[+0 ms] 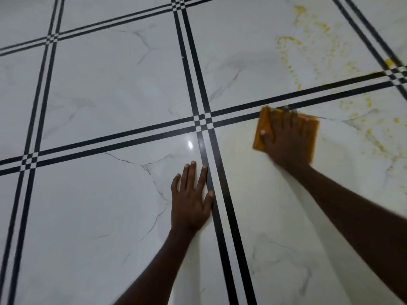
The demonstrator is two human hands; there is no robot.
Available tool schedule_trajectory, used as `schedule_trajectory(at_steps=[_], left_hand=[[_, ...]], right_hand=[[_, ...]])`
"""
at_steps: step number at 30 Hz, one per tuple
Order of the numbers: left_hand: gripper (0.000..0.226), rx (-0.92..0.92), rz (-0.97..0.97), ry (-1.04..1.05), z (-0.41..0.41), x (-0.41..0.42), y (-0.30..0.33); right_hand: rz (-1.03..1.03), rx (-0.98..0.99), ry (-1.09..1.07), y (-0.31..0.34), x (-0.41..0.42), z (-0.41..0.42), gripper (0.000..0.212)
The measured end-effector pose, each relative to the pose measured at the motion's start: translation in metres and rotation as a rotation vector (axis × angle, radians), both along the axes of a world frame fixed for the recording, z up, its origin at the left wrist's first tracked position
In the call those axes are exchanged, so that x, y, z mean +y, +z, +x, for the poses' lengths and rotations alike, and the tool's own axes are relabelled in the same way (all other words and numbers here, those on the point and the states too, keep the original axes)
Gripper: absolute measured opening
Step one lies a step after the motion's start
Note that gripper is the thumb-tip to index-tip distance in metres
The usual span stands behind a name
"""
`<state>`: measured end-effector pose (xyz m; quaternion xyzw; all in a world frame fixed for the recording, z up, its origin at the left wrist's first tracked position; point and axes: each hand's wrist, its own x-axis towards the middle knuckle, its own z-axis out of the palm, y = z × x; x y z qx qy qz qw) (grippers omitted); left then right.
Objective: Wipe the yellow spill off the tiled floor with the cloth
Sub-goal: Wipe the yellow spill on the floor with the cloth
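An orange folded cloth (313,130) lies flat on the white marble-look tiled floor (110,95), just below a black double grout line. My right hand (286,139) presses on it with straight, spread fingers and looks motion-blurred. Yellow spill (317,40) is smeared and speckled over the tile beyond the cloth, at the upper right. More yellow spots (372,133) lie on the tile to the cloth's right. My left hand (191,197) rests flat on the floor to the left of the cloth, fingers straight, its thumb on a black line.
Black double stripes (203,122) cross the floor in a grid between large glossy tiles. A light glare (189,145) shines just above my left hand. A small yellow blob (388,62) sits on the stripe at the far right.
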<state>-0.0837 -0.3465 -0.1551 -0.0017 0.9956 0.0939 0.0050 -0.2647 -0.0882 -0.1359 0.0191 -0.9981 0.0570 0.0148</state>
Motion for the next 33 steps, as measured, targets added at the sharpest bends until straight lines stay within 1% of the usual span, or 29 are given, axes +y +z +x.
schedule_trajectory(at_steps=[1,2,3,4,5,6,7,8,9,10,12,13,14,15,16,17,18,19,20,21,22,24,26,28,29,31,32,33], left_hand=[[0.066,-0.005,-0.005,-0.002,0.000,0.001,0.001],[0.067,-0.012,-0.011,-0.001,0.000,0.002,0.001],[0.067,-0.026,-0.017,0.004,-0.001,0.001,0.003],[0.068,-0.041,-0.020,0.011,-0.002,0.002,0.004],[0.068,-0.056,-0.026,0.016,-0.002,0.002,0.004],[0.068,-0.065,-0.030,0.014,-0.001,0.002,0.004],[0.068,-0.068,-0.033,0.012,-0.001,0.001,0.004],[0.068,-0.066,-0.030,0.010,-0.001,0.001,0.003],[0.068,-0.057,-0.026,0.008,-0.002,0.000,0.001],[0.067,-0.041,-0.024,0.005,-0.002,0.001,0.000],[0.066,-0.017,-0.022,0.001,0.000,0.001,-0.002],[0.066,-0.011,-0.021,0.003,0.001,0.000,-0.003],[0.065,-0.012,-0.021,0.001,0.000,0.000,-0.004],[0.065,-0.019,-0.027,0.003,-0.001,-0.001,-0.004],[0.065,-0.027,-0.030,0.011,-0.002,0.000,-0.003],[0.066,-0.039,-0.034,0.019,-0.001,0.001,-0.002],[0.066,-0.050,-0.037,0.018,-0.001,0.002,0.000],[0.065,-0.060,-0.041,0.017,-0.001,0.003,0.001],[0.065,-0.064,-0.048,0.016,-0.002,0.002,0.002],[0.065,-0.067,-0.050,0.012,-0.003,0.002,0.002],[0.065,-0.069,-0.049,0.006,-0.001,0.002,0.001],[0.066,-0.055,-0.054,0.004,0.000,0.000,-0.001],[0.066,-0.054,-0.035,0.004,-0.001,-0.001,-0.001],[0.067,-0.058,-0.037,0.006,-0.001,-0.001,-0.001],[0.067,-0.069,-0.049,0.010,-0.001,-0.001,0.000],[0.067,-0.091,-0.046,0.019,-0.003,0.002,0.003],[0.067,-0.092,-0.042,0.017,-0.002,0.001,0.004],[0.067,-0.083,-0.041,0.011,-0.002,0.001,0.003]], right_hand=[[-0.034,0.014,-0.111,0.002,-0.002,0.023,0.070],[-0.038,-0.005,-0.175,0.005,-0.012,0.059,0.072],[-0.037,-0.035,-0.161,0.007,-0.028,0.104,0.074],[-0.039,-0.048,-0.057,0.007,-0.043,0.152,0.075],[-0.060,-0.076,0.121,0.004,-0.053,0.185,0.076],[-0.061,-0.109,0.323,0.006,-0.056,0.192,0.076],[-0.033,-0.163,0.514,0.010,-0.051,0.168,0.076],[0.031,-0.124,0.682,0.010,-0.043,0.128,0.073],[0.074,-0.077,0.741,0.009,-0.032,0.082,0.068],[0.088,-0.018,0.672,0.004,-0.018,0.035,0.065],[0.095,0.039,0.302,0.005,0.021,-0.038,0.065],[0.049,0.053,0.088,0.006,0.031,-0.044,0.065],[0.018,0.044,-0.066,0.001,0.027,-0.031,0.066],[0.038,0.036,-0.110,-0.003,0.011,-0.004,0.068],[0.055,0.040,-0.046,-0.005,-0.008,0.033,0.070],[0.034,0.027,0.125,-0.009,-0.028,0.070,0.072],[0.003,-0.026,0.323,-0.007,-0.042,0.092,0.075],[0.014,-0.071,0.481,-0.005,-0.052,0.091,0.076],[0.042,-0.064,0.605,-0.004,-0.059,0.068,0.075],[0.079,-0.036,0.634,-0.001,-0.063,0.034,0.074],[0.086,-0.051,0.565,0.001,-0.060,-0.001,0.073],[0.052,-0.078,0.275,0.002,-0.037,-0.048,0.070],[-0.034,-0.006,0.071,-0.002,-0.019,-0.029,0.069],[-0.018,-0.015,-0.041,0.001,-0.023,0.047,0.072],[-0.006,-0.038,-0.008,0.002,-0.032,0.094,0.074],[-0.017,-0.088,0.263,0.001,-0.041,0.163,0.077],[-0.023,-0.150,0.426,0.000,-0.041,0.165,0.078],[0.010,-0.165,0.576,0.002,-0.036,0.144,0.077]])
